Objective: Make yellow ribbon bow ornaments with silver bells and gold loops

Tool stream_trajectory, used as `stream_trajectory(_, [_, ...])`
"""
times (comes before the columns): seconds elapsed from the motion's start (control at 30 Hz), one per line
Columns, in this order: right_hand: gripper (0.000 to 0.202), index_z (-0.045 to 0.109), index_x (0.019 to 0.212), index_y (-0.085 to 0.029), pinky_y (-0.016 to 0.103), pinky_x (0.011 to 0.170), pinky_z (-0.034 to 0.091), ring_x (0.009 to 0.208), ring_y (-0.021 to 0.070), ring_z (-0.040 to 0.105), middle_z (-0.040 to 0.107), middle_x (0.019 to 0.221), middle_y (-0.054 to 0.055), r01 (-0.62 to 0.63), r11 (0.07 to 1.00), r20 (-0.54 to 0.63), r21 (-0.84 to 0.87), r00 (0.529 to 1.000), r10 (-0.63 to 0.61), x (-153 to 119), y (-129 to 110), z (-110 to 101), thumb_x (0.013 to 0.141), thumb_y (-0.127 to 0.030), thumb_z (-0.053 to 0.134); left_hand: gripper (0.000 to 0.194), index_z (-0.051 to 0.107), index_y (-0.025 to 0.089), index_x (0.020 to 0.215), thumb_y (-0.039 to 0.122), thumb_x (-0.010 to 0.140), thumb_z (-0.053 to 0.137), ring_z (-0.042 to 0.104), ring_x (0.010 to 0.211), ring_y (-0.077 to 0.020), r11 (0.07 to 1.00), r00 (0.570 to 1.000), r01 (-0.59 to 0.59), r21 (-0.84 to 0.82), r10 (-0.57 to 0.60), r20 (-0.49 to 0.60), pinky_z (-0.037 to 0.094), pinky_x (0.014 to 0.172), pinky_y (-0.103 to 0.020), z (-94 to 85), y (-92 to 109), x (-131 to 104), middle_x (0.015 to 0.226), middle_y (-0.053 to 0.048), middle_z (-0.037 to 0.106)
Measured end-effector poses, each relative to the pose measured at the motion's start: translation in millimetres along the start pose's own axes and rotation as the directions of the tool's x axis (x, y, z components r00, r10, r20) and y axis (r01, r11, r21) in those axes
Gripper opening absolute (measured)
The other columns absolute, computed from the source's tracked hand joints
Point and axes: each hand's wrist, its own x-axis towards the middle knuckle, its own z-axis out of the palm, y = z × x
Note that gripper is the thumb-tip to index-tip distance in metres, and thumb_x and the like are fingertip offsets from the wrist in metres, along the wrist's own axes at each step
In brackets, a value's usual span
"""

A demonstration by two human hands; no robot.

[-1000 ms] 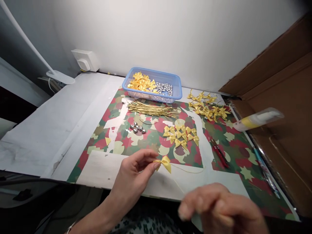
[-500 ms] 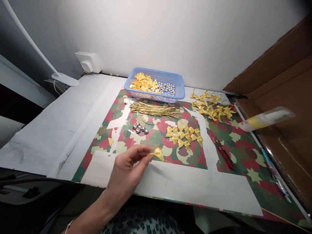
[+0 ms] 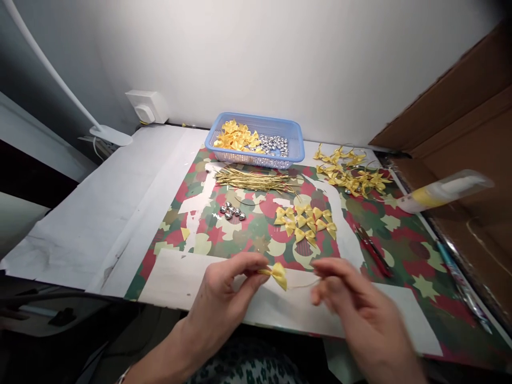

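Note:
Between the thumb and forefinger of my left hand (image 3: 232, 288) is a yellow ribbon bow (image 3: 279, 275), held just above the front of the table. A thin wire tie (image 3: 302, 286) runs out of the bow toward the right. My right hand (image 3: 360, 304) is at that wire's far end, fingers curled and smeared by motion; whether they grip it cannot be made out. Beyond my hands lie several loose yellow bows (image 3: 306, 223) and a small group of silver bells (image 3: 232, 211). A bundle of gold wire ties (image 3: 256, 180) rests behind them.
A blue basket (image 3: 296, 152) with bows and bells stands at the wall. Bows with wires (image 3: 354, 173) are piled at the back right. Red-handled pliers (image 3: 374, 250), a bottle (image 3: 444, 193) and a pen (image 3: 452, 266) lie on the right, beside a cardboard wall (image 3: 472, 117).
My right hand has come into view from the lower right, up to the wire. My left hand, still pinching the bow, has shifted slightly right and closer to me.

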Motion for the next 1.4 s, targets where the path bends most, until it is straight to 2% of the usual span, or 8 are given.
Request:
stream_trajectory(0.17, [0.02,0.067,0.09,-0.022,0.021,0.059,0.048,0.069,0.0135,0.06,0.065,0.085,0.002,0.009,0.999,0.253,0.038,0.967,-0.018,21.7,-13.5,44.9,0.098,-0.038,0.059,0.01,0.073,0.021,0.098,0.017,0.09,0.067,0.07,0.082,-0.0159,0.995,0.995,0.077,-0.069,-0.072,0.069,0.054,0.077,-0.026,1.1,8.1,-4.1,0.089,-0.001,0.077])
stream_trajectory(0.3, [0.022,0.061,0.081,-0.021,0.022,0.061,0.044,0.069,0.0132,0.056,0.06,0.078,0.0,0.088,0.996,0.197,0.021,0.976,-0.091,20.2,-12.0,50.7,0.099,-0.033,0.057,0.006,0.072,0.019,0.091,0.022,0.086,0.073,0.067,0.079,-0.0162,0.913,0.952,0.3,-0.275,-0.269,0.146,0.054,0.073,-0.026,-2.9,8.9,2.5,0.083,-0.002,0.074])
stream_trajectory(0.4, [0.021,0.061,0.089,-0.022,0.021,0.058,0.043,0.067,0.0128,0.054,0.06,0.079,0.0,-0.025,0.999,0.189,0.048,0.982,0.016,20.5,-8.1,53.3,0.099,-0.039,0.055,0.008,0.072,0.018,0.093,0.023,0.087,0.073,0.067,0.078,-0.0159,0.904,0.945,0.321,-0.283,-0.285,0.162,0.054,0.072,-0.025,-5.3,7.8,9.8,0.082,-0.002,0.074])
stream_trajectory(0.57, [0.031,0.066,0.1,-0.021,0.019,0.056,0.042,0.065,0.0112,0.05,0.062,0.083,0.0,-0.269,0.939,0.33,0.212,0.925,0.19,28.7,-13.0,55.3,0.094,-0.051,0.061,0.011,0.072,0.02,0.099,0.022,0.088,0.074,0.069,0.086,-0.0159,0.915,0.954,0.295,-0.275,-0.265,0.143,0.053,0.08,-0.025,-10.2,9.2,16.7,0.092,-0.002,0.076])
stream_trajectory(0.8, [0.03,0.067,0.082,-0.018,0.02,0.054,0.037,0.06,0.0105,0.043,0.051,0.067,-0.002,-0.281,0.911,0.291,0.301,0.937,0.193,33.5,-17.3,57.1,0.091,-0.047,0.067,0.015,0.071,0.019,0.095,0.031,0.088,0.074,0.068,0.075,-0.013,0.878,0.911,0.398,-0.267,-0.345,0.224,0.054,0.072,-0.022,-11.6,10.3,24.4,0.079,-0.001,0.075])
stream_trajectory(0.97, [0.027,0.067,0.083,-0.019,0.021,0.056,0.04,0.064,0.0129,0.048,0.057,0.072,0.0,-0.247,0.912,0.229,0.327,0.957,0.177,34.4,-14.4,60.3,0.091,-0.045,0.067,0.019,0.07,0.018,0.105,0.032,0.095,0.062,0.074,0.085,-0.0212,0.975,0.97,0.213,0.055,-0.218,0.11,0.06,0.075,-0.031,-21.5,7.5,36.0,0.094,-0.008,0.079])
stream_trajectory(1.13, [0.029,0.066,0.081,-0.019,0.022,0.057,0.043,0.065,0.0143,0.05,0.058,0.072,0.001,-0.233,0.921,0.163,0.312,0.968,0.19,34.8,-13.4,63.6,0.09,-0.046,0.066,0.017,0.072,0.02,0.105,0.024,0.095,0.059,0.067,0.094,-0.0259,0.913,0.995,0.027,0.407,0.013,-0.095,0.054,0.079,-0.039,-45.2,7.0,64.6,0.108,-0.01,0.073])
stream_trajectory(1.4, [0.027,0.068,0.083,-0.019,0.02,0.057,0.044,0.066,0.0137,0.051,0.057,0.073,0.0,-0.195,0.924,0.143,0.329,0.977,0.156,33.0,-7.0,63.7,0.092,-0.044,0.065,0.02,0.076,0.02,0.093,0.009,0.089,0.059,0.059,0.092,-0.0274,0.707,0.979,-0.198,0.68,0.175,0.103,0.048,0.072,-0.038,-38.5,-9.2,94.8,0.098,-0.01,0.063])
